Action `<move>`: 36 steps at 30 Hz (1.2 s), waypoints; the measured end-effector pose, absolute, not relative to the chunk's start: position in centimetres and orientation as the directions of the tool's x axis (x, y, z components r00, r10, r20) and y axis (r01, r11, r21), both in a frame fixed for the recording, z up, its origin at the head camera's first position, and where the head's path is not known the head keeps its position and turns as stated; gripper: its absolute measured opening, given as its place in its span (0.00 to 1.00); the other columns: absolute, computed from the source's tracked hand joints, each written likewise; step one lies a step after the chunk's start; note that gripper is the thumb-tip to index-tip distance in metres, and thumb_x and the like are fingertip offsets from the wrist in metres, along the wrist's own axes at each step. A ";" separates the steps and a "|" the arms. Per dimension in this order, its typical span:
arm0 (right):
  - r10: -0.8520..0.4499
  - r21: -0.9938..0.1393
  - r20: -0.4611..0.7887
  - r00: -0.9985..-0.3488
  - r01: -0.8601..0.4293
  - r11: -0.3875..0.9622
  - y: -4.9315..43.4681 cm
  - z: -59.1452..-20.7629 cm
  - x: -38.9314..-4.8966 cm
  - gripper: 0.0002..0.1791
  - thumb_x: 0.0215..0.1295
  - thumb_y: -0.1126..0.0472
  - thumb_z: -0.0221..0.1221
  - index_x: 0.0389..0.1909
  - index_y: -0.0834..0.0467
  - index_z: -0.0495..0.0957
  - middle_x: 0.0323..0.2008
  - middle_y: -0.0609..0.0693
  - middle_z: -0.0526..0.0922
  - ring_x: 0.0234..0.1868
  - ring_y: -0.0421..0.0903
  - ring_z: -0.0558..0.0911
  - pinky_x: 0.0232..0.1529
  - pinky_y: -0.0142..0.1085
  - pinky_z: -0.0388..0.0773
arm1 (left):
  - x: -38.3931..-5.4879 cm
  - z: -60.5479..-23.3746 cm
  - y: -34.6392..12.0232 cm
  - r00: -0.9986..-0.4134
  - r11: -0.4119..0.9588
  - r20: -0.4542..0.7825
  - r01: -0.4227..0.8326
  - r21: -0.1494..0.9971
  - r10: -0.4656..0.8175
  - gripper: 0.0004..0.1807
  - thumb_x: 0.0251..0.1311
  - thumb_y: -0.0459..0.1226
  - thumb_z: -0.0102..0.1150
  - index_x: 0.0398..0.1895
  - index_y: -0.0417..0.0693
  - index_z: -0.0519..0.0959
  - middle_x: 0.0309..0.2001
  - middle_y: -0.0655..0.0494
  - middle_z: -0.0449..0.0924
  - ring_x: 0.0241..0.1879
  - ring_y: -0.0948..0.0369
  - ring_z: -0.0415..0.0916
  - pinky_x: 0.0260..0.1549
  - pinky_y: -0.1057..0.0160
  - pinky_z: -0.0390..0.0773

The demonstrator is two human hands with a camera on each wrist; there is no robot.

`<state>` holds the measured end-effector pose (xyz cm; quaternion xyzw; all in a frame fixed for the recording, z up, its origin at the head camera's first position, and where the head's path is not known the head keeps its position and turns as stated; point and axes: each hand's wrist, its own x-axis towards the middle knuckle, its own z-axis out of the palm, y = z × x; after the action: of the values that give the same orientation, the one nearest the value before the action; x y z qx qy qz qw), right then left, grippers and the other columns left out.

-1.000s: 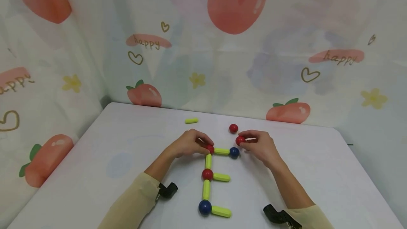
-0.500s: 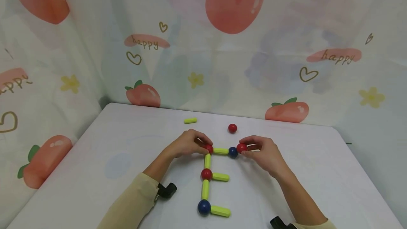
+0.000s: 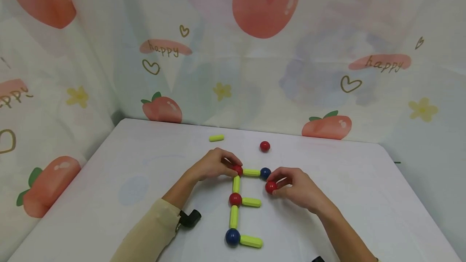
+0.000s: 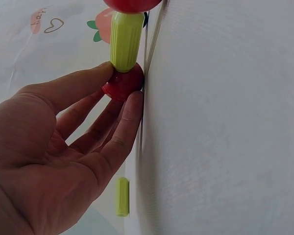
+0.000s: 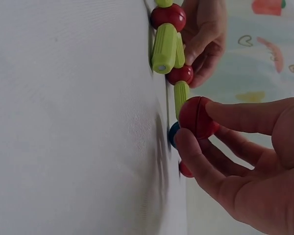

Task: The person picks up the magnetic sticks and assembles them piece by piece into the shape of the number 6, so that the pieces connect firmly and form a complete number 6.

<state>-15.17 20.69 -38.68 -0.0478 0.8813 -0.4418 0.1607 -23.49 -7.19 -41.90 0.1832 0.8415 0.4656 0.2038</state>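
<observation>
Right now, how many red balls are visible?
4: one red ball in the left hand, another in the right hand, a third touching three lime rods, a fourth loose farther back.

The left grip [image 3: 215,165] pinches a corner red ball [image 3: 238,170] on the surface [image 3: 364,185]; the right grip [image 3: 300,189] holds another red ball [image 3: 270,187] near a blue ball [image 3: 265,173].

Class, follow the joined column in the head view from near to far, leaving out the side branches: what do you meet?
Blue ball, first yellow-green stick, middle red ball, second yellow-green stick, end red ball, held in the left hand.
</observation>
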 end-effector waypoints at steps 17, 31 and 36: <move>-0.411 -0.720 -0.289 -0.864 -0.087 0.689 19.9 -38.7 -14.4 0.17 0.58 0.69 0.71 0.48 0.53 0.87 0.43 0.49 0.84 0.44 0.48 0.80 0.43 0.38 0.84 | -23.4 -41.8 -7.2 -0.850 0.493 -0.172 0.115 0.862 0.499 0.14 0.60 0.36 0.74 0.49 0.55 0.88 0.44 0.61 0.88 0.47 0.60 0.83 0.46 0.61 0.84; -0.454 -0.691 -0.295 -0.841 -0.140 0.709 19.6 -38.7 -14.3 0.17 0.58 0.67 0.73 0.48 0.51 0.88 0.44 0.47 0.83 0.45 0.46 0.79 0.43 0.33 0.81 | -23.5 -41.9 -7.2 -0.850 0.495 -0.170 0.118 0.861 0.498 0.14 0.60 0.37 0.75 0.49 0.55 0.89 0.44 0.61 0.88 0.46 0.60 0.82 0.46 0.62 0.84; -0.481 -0.690 -0.300 -0.824 -0.161 0.706 19.5 -38.8 -14.3 0.18 0.58 0.66 0.73 0.49 0.50 0.88 0.44 0.47 0.82 0.45 0.47 0.78 0.42 0.34 0.80 | -23.5 -42.0 -7.2 -0.848 0.491 -0.166 0.122 0.862 0.503 0.14 0.60 0.37 0.75 0.49 0.53 0.88 0.44 0.61 0.88 0.46 0.60 0.82 0.46 0.61 0.84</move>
<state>-14.28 19.49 -38.83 -0.1797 0.8929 -0.3389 0.2360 -23.53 -7.23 -42.00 0.1863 0.8393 0.4688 0.2030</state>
